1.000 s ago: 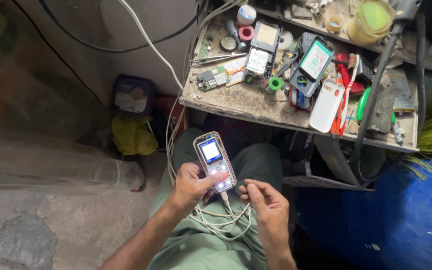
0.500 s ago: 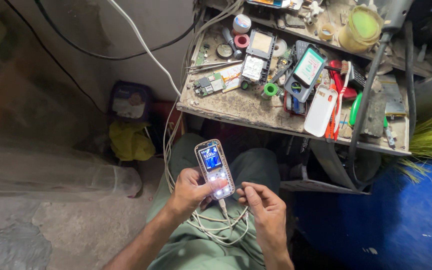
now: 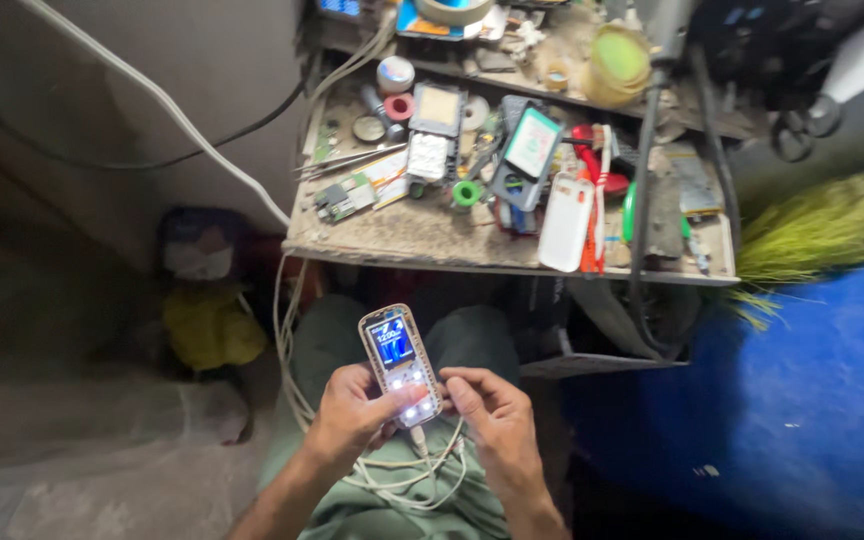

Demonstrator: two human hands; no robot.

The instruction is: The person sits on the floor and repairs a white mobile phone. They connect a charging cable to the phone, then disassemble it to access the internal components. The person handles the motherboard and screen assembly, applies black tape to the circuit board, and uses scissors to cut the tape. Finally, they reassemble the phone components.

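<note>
Left hand (image 3: 352, 415) grips small white keypad phone with lit blue screen (image 3: 399, 364), over the lap, below cluttered grimy counter (image 3: 422, 240). Right hand (image 3: 492, 415) loosely curled, fingertips at phone's lower edge, probably touching. White cable (image 3: 407, 475) plugged underneath.

Phone (image 3: 400, 364): seemingly white, blue-lit screen

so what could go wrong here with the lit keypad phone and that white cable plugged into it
The white cable loops loosely over the lap under both hands; a snag might jerk the small lit keypad phone from the left hand. The right hand only touches its lower edge, so the hold looks light.
</note>
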